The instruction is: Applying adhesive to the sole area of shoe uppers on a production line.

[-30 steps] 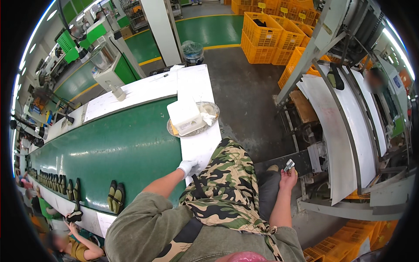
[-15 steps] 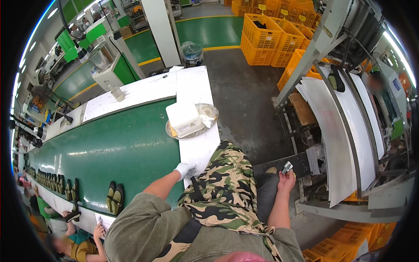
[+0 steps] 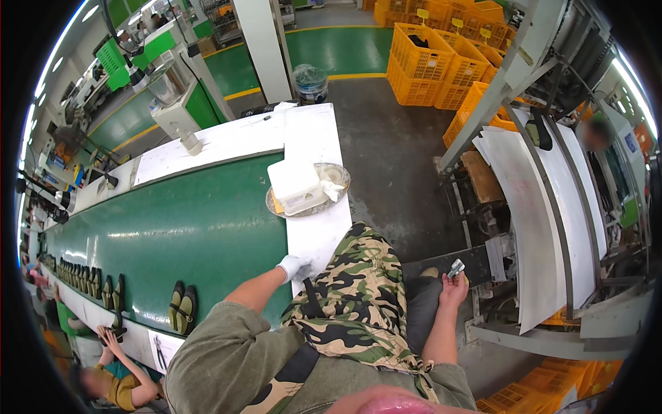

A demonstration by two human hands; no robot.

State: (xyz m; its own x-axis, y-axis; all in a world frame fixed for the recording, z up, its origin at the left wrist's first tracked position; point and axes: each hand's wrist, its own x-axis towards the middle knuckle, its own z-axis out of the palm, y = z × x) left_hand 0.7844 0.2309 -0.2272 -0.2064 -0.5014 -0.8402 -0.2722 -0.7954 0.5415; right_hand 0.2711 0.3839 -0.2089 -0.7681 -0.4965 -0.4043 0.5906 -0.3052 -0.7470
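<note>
My left hand (image 3: 296, 267), in a white glove, rests at the edge of the white board (image 3: 317, 245) beside the green conveyor belt, next to my camouflage apron (image 3: 352, 297). Its fingers are partly hidden, so I cannot make out whether it holds anything. Held out low to the right, my bare right hand (image 3: 453, 291) has its fingers closed on a small shiny silver object (image 3: 456, 268), too small to name. Ahead on the board, a white plastic box (image 3: 295, 188) stands on a round tray (image 3: 276, 207), with a crumpled white cloth (image 3: 334, 190) beside it.
A pair of dark green shoes (image 3: 182, 308) lies on the belt (image 3: 207, 234), with several more farther left. At lower left, a co-worker's hands (image 3: 110, 338) handle a shoe. Orange crates (image 3: 420, 62) are stacked at the back. A metal rack with white sheets (image 3: 527, 214) stands right.
The view has shifted slightly. The co-worker's hand has left the white sheet with the tool and joined the other at the shoe. My hands stay nearly in place.
</note>
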